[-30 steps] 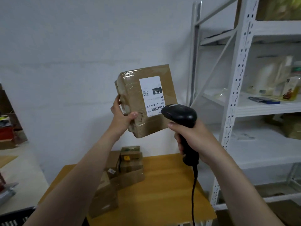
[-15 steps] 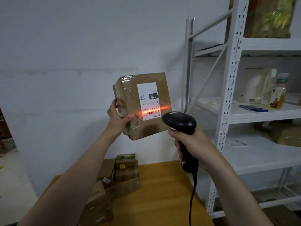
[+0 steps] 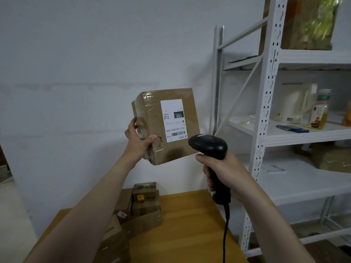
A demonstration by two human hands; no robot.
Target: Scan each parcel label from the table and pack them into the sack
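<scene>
- Brown cardboard parcel (image 3: 150, 120), wrapped w/ clear tape, is up in the air in front of the white wall, above the far end of the wooden table (image 3: 186, 224).
- Your left hand (image 3: 137, 141) grips its lower-left corner: thumb pressed on the front face, other fingers curled round the left side.
- White label (image 3: 173, 120) is on the front face, turned toward you. Print is upside down, w/ the barcode near the label's lower edge.
- Your right hand (image 3: 224, 173) is closed round the handle of the black scanner (image 3: 209, 146), fingers wrapped tight on the grip.
- Scanner head sits at the parcel's lower-right corner, nose pointing toward the label. It overlaps that corner in view; can't tell if they touch.
- Black cable (image 3: 226, 234) hangs from the handle, down in front of the table's right side.
- More cardboard parcels (image 3: 146, 204) are stacked at the table's far-left side by the wall, partly hidden behind your left forearm.
- White metal rack (image 3: 266, 111) stands to the right. Middle shelf has a bottle (image 3: 321, 109) w/ a green cap beside a pale container; a box sits on the shelf above.
</scene>
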